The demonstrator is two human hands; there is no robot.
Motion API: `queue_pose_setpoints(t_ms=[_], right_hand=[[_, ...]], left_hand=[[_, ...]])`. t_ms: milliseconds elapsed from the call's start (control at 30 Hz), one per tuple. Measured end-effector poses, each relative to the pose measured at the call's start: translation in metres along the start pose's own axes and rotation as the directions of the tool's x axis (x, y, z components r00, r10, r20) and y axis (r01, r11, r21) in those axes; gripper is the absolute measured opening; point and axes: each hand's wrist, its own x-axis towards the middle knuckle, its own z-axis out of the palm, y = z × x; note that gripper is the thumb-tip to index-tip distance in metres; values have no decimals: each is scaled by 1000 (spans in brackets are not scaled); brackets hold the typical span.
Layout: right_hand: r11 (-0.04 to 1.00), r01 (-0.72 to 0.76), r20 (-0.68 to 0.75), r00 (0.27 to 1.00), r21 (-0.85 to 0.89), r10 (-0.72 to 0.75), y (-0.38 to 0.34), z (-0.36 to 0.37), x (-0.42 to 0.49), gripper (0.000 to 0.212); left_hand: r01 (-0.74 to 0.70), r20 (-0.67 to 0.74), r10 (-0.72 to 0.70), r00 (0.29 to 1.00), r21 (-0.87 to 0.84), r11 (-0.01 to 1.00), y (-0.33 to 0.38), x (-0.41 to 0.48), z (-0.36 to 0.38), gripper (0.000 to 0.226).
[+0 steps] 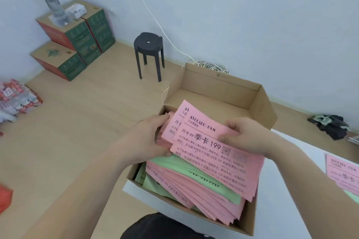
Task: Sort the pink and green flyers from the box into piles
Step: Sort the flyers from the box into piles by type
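Pink "AVOCADO·GYM" 199 flyers [213,151] above box [223,91]; left hand [149,137], right hand [246,136] fingers around them

Your pink flyers [209,153] matt paper with rough-cut edges, your box [223,91] plain brown cardboard, stool [143,39] matt black, probably plastic, floor [87,112] smooth pale wood.

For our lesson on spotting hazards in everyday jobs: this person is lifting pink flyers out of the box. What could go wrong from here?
1. The pink flyers gripped by the left hand and right hand are fanned unevenly; some may slip back into the box.
2. The green flyers lie mixed between pink ones, so one might ride along unnoticed.
3. The box seems close to the edge of the table; a nudge might tip it off.
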Motion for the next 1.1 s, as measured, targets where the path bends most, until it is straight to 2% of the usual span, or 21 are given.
queue_pose_setpoints(t_ms=[67,100,167,200,233,267,300,333,400,433,500,567,700,767,867,933,1033,1100], right_hand=[[993,-66,-86,995,-98,58,-3,20,13,20],[983,-88,-174,983,-159,59,-5,28,13,24],[936,3,-379,914,-351,-145,-7,45,5,29],[915,81,-448,852,-396,-269,-7,53,2,27],[909,147,-470,818,-389,-333,-10,57,-2,21],[923,195,-434,837,-331,-333,-14,59,-5,19],[948,189,-342,899,-258,-272,-20,60,-7,31],[959,167,-219,951,-228,-217,-24,61,-8,55],[934,131,-90,981,-333,-169,-31,62,-10,90],[915,126,-70,984,-384,-165,-36,62,-11,94],[905,129,-105,977,-405,-186,-42,59,-10,75],[927,129,-127,975,-351,-184,-40,52,-5,56],[992,101,-39,994,-73,-104,-29,33,4,62],[994,103,-26,994,-19,-104,-22,32,7,62],[994,100,-41,994,34,-99,-21,33,7,41],[994,51,-64,997,94,-45,-23,31,5,27],[999,2,-89,996,48,3,-23,33,5,34],[999,9,-84,996,-47,-13,-25,36,6,37]], left_hand=[[-26,10,27,1000,-38,999,-3,0,-3,84],[-42,11,43,999,-63,997,-4,-1,-4,84],[-72,-8,71,997,-96,993,-6,0,-4,80],[-77,-30,74,997,-110,991,-7,1,-3,77],[-82,-49,76,996,-124,989,-8,1,-2,73],[-88,-60,81,995,-127,988,-9,1,0,70],[-97,-70,89,994,-123,988,-9,1,2,67],[-103,-84,94,992,-110,989,-9,1,4,64],[-78,-149,60,987,-117,990,-10,2,6,56],[-41,-190,11,982,-154,987,-9,4,7,56],[23,-244,-80,966,-226,974,-11,7,7,61],[39,-242,-103,965,-257,966,-13,9,7,57],[51,-225,-118,967,-283,958,-21,4,8,52],[49,-223,-105,969,-243,969,-25,3,11,54],[-4,-229,-32,973,-153,988,-23,0,15,56],[-38,-255,1,967,-140,989,-22,0,14,53],[-43,-239,11,971,-128,991,-20,2,12,48],[-42,-238,-6,971,-197,980,-14,3,11,51]])
